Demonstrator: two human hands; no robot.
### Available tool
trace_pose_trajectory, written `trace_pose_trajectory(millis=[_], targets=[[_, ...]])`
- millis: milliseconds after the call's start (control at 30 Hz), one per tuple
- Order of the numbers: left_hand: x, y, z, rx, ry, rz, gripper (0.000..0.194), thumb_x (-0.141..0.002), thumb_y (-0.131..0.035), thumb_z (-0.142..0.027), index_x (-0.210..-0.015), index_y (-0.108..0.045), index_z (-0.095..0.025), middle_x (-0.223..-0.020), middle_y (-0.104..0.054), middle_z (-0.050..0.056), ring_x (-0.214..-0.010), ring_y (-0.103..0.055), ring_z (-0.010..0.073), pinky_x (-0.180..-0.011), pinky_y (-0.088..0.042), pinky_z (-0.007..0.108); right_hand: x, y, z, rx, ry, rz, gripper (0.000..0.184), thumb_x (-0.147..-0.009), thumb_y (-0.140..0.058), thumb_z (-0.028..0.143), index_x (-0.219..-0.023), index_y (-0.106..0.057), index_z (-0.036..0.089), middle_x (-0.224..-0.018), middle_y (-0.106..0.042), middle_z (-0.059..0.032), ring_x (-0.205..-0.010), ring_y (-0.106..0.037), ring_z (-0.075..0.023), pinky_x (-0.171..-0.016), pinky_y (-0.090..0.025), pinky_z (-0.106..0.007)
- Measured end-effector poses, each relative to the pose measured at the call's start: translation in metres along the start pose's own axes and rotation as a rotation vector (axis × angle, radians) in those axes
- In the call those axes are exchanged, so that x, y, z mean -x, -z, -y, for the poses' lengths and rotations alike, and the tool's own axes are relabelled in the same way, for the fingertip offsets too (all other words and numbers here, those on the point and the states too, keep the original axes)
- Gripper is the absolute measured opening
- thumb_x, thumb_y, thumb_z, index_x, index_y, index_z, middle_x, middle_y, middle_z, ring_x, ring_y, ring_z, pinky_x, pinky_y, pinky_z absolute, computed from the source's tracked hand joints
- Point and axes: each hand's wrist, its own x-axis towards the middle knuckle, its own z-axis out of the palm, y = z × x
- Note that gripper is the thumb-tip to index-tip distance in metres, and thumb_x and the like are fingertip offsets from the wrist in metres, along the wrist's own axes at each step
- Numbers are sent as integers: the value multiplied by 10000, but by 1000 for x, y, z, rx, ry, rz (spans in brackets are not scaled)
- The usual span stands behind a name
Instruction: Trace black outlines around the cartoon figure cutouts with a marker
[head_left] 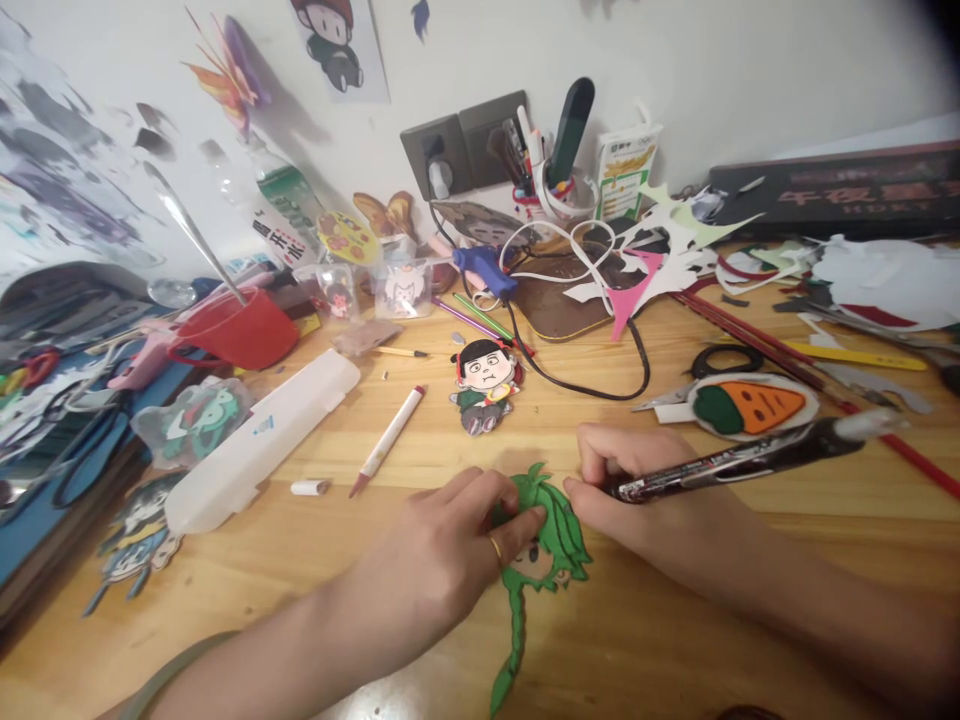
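Observation:
A green-haired paper cutout figure (559, 525) with a long braid lies on the wooden table, partly under my fingers. My left hand (457, 540) presses it down with thumb and fingers and covers part of its face. Over the cutout's right edge, my right hand (626, 480) grips a black marker pen (720, 468) that slants up to the right; its writing tip is hidden by my fingers. Just beyond my hands lies a dark-haired cutout figure (484, 385). An uncapped marker (388, 440) rests to the left, with its white cap (309, 487) nearby.
On the left are a long translucent case (262, 440) and a red cup (238, 330). A blue glue gun (484, 270) with a black cord lies at the back. To the right, a carrot cutout (754, 407) sits beside scissors (664, 400) and paper scraps (660, 255).

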Motion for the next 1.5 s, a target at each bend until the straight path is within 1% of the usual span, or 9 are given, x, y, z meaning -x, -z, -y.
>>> trace_pose_trajectory(millis=[200, 400, 667, 900, 1033, 1167, 1333, 1500], targets=[[-1, 2, -1, -24, -28, 1, 168, -905, -449, -255, -858, -548, -129, -773, -540, 25, -650, -515, 106, -587, -402, 243, 0, 1, 2, -21, -33, 15, 255, -667, -487, 92, -535, -295, 194, -469, -311, 78, -455, -308, -68, -415, -220, -200], [0, 2, -2, -14, -9, 25, 178, -916, -428, -258, -911, -554, -133, -793, -532, 27, -661, -521, 102, -587, -406, 233, 1, 1, 0, -15, -7, 16, 257, -672, -487, 88, -540, -290, 191, -475, -305, 82, -459, -296, -63, -419, -217, -196], [0, 3, -2, -16, -19, 16, 172, -910, -437, -257, -902, -555, -132, -799, -544, 34, -661, -524, 106, -597, -408, 241, 0, 2, 2, -4, -18, 30, 258, -659, -476, 71, -539, -283, 191, -474, -292, 84, -457, -284, -62, -418, -214, -196], [0, 1, -1, -43, -17, -7, 150, -905, -454, -251, -867, -545, -138, -753, -531, 14, -634, -519, 95, -569, -406, 223, -1, 1, 2, -19, -8, -7, 252, -679, -488, 99, -536, -303, 193, -475, -314, 80, -458, -304, -66, -419, -223, -201], [-1, 1, -1, -75, -53, -18, 156, -903, -451, -244, -873, -554, -132, -757, -552, 24, -630, -524, 102, -567, -418, 232, 0, 3, 5, -34, -38, 47, 255, -667, -477, 83, -537, -288, 194, -478, -302, 78, -462, -301, -68, -427, -228, -204], [-1, 2, -1, -80, -64, -17, 172, -907, -442, -250, -884, -562, -129, -776, -554, 32, -637, -533, 105, -569, -428, 234, 0, 3, 5, -35, -39, 29, 248, -670, -472, 87, -537, -293, 196, -477, -310, 74, -462, -303, -72, -426, -224, -209], [1, 0, 0, -69, -55, -11, 171, -914, -436, -254, -903, -557, -134, -776, -536, 22, -637, -532, 95, -572, -428, 221, -1, 1, 3, -36, -29, 36, 247, -667, -478, 90, -540, -295, 196, -476, -314, 75, -461, -303, -72, -421, -219, -207], [0, 0, 0, -93, -82, -16, 183, -921, -423, -259, -911, -559, -137, -785, -541, 24, -644, -532, 92, -577, -429, 213, 0, 4, 7, -36, -52, 49, 254, -653, -474, 75, -528, -288, 195, -477, -308, 75, -467, -305, -73, -432, -234, -209]])
